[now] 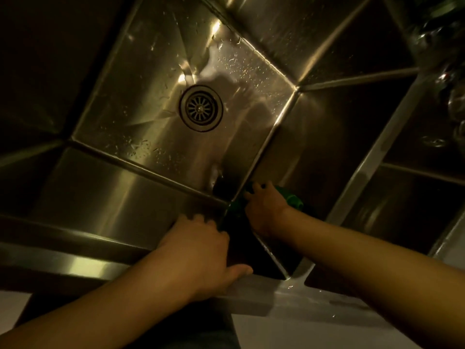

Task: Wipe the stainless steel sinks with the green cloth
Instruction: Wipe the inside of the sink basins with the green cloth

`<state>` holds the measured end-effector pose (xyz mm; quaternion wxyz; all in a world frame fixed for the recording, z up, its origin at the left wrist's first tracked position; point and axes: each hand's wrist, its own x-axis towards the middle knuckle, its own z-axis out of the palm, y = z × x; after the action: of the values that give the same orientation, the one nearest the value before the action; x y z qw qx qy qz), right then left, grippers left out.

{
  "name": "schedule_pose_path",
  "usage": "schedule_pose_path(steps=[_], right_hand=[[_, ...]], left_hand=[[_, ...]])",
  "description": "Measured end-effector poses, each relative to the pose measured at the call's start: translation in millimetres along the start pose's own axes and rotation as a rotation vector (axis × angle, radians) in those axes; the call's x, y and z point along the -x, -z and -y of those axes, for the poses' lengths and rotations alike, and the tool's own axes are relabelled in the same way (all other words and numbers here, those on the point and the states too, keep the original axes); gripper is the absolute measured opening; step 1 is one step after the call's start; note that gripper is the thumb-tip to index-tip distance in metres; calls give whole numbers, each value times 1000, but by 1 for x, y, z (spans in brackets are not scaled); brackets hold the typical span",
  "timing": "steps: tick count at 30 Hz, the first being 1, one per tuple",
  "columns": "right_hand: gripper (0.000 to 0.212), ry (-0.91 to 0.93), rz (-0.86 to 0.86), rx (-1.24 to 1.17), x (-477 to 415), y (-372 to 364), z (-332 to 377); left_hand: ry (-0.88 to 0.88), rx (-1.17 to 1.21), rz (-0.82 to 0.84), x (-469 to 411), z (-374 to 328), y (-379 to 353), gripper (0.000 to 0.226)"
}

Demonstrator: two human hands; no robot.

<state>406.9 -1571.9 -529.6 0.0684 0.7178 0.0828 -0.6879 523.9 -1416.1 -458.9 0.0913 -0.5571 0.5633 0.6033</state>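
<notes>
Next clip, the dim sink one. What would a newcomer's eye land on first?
The round drain in the wet, droplet-speckled floor of the steel sink, upper centre, catches the light first. Below it, the right hand holds a green cloth in the basin's near right corner, while the left hand grips the front rim.

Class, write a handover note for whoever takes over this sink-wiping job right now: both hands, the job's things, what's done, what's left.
Left hand grips the front rim. Right hand holds the green cloth against the near-right corner of the left basin.
Done: cannot tell; droplets dot its floor around the drain.
Left: that floor, its walls, then the right basin.
</notes>
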Motion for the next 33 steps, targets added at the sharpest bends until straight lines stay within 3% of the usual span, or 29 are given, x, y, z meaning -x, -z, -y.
schedule_pose_path(steps=[5,10,15,19,26,33], right_hand=[[48,-173,-62,107,-13,22,-80],[42,-430,-94,46,3,42,-158],[64,-589,77,120,25,46,-160],[51,-519,-20,35,47,25,-117],[49,-103,2,4,39,2,-6],[50,-76,-9,32,-38,9,-40]], left_hand=[[-14,9,-5,-17,-13,-6,93],[-9,16,-17,-22,-17,-8,92],[-14,28,-18,-20,-15,-8,90],[-14,45,-13,-18,-15,-6,91],[-9,57,-14,-15,-15,-3,88],[-5,83,18,-20,-14,-5,92]])
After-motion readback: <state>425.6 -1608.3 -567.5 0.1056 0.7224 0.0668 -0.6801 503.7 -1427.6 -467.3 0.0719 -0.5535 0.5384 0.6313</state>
